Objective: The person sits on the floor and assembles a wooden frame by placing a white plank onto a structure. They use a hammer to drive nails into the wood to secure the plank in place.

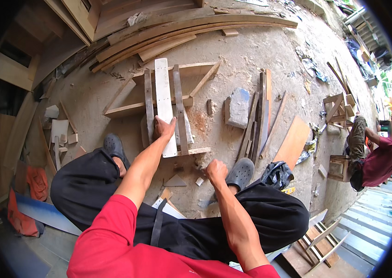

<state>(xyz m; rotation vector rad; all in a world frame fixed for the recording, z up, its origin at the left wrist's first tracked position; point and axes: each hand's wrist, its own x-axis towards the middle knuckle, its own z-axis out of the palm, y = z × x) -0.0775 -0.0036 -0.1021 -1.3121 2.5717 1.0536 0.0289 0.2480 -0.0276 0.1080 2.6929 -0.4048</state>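
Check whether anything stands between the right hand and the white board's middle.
Yes: a dark wooden strip runs alongside the white board, on the side facing the right hand. The left hand touches the board, with nothing visible between.

We see a long, narrow white board (163, 90), flat and straight-sided with small dark dots near its ends, running lengthwise away from us over a pale wooden frame (129, 110). Two dark wooden strips (179, 99) flank it, one on each side, roughly parallel to it. Its far end reaches past the frame's far rail, and we see the frame's slanting end pieces splay outward.
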